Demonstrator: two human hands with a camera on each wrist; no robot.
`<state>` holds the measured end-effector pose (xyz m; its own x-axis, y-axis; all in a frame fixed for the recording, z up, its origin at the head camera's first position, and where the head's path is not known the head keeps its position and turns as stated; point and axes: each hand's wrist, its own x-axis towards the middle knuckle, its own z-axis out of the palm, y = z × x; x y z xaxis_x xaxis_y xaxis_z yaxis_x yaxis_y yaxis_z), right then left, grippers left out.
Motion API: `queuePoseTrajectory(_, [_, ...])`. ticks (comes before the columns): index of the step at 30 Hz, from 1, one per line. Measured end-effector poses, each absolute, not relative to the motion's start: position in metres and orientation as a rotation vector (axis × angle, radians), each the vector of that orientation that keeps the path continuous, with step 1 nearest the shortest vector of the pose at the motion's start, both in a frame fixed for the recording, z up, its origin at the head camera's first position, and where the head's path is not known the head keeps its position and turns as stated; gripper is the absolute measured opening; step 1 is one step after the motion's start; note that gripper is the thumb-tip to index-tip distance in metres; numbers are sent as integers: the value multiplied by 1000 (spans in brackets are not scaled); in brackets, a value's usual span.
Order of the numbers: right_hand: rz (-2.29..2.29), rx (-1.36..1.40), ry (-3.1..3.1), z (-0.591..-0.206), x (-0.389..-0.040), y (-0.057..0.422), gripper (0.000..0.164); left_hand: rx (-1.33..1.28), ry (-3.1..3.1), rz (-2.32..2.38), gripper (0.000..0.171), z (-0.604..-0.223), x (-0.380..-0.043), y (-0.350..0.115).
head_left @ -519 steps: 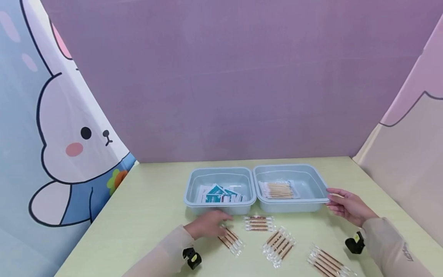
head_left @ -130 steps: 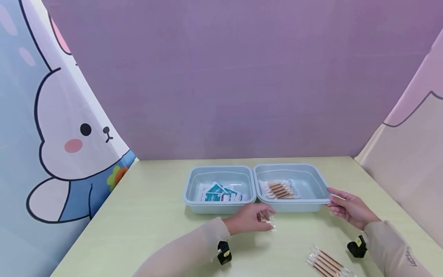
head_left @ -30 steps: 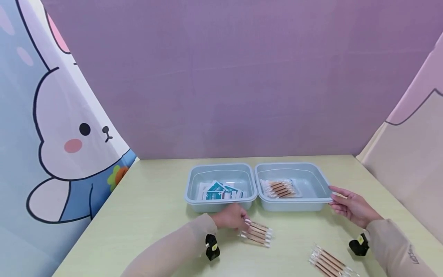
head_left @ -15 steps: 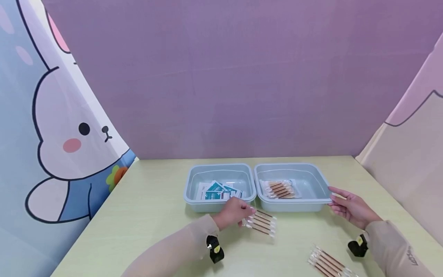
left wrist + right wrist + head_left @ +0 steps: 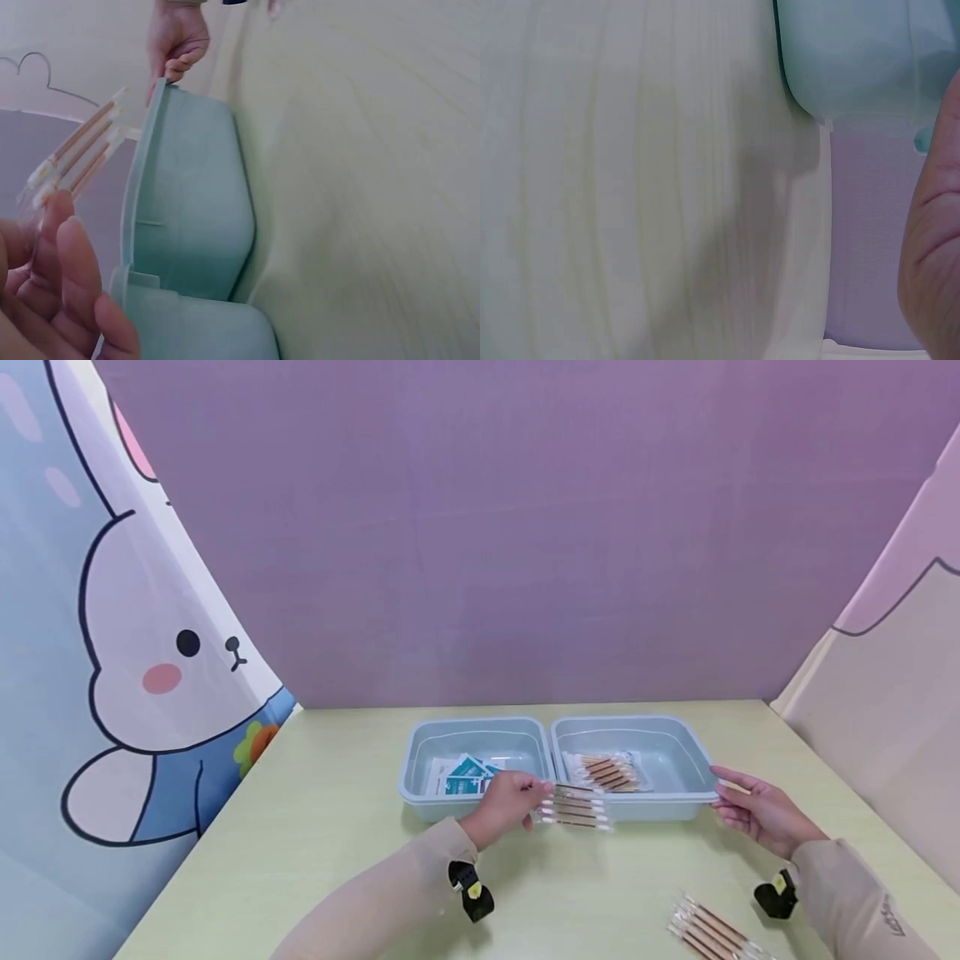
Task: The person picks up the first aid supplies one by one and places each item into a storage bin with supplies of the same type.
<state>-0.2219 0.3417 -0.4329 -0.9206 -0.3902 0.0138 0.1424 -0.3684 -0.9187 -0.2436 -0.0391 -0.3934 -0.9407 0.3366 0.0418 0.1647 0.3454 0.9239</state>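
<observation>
My left hand [image 5: 506,806] pinches the left end of a clear pack of brown-stemmed cotton swabs [image 5: 576,808]. The pack is raised off the table and overlaps the front rim of the right-hand blue tub [image 5: 675,808]. In the left wrist view, the swabs [image 5: 82,146] stick out beyond my fingertips. Inside that tub, more packed swabs [image 5: 609,772] lie at the left, brown-stemmed ones on top. My right hand [image 5: 765,810] holds the tub's right rim between thumb and fingers; the right wrist view has the hand [image 5: 934,240] beside the tub wall [image 5: 862,60].
A second blue tub [image 5: 450,811] adjoins on the left, with teal and white sachets [image 5: 463,783] in it. Another pack of brown-stemmed swabs [image 5: 716,931] lies at the table's front right. Behind the table [image 5: 337,793] rises a purple backdrop [image 5: 480,527].
Over the last second my left hand has lifted the swab pack from the table toward the right tub's rim. Several packs have left the table since the oldest frame. My right hand stays put.
</observation>
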Motion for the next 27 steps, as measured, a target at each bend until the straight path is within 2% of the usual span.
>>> queuePoseTrajectory(9, [-2343, -341, 1513, -437, -220, 337, 35, 384, 2346, 1793, 19, -387, -247, -38])
queuePoseTrajectory(19, [-2348, -324, 1509, -437, -218, 333, 35, 307, 2302, 1819, 25, -381, -254, -32])
queuePoseTrajectory(27, [-2356, -341, 1500, -439, -217, 331, 37, 268, 2306, 1875, 21, -378, -259, -32])
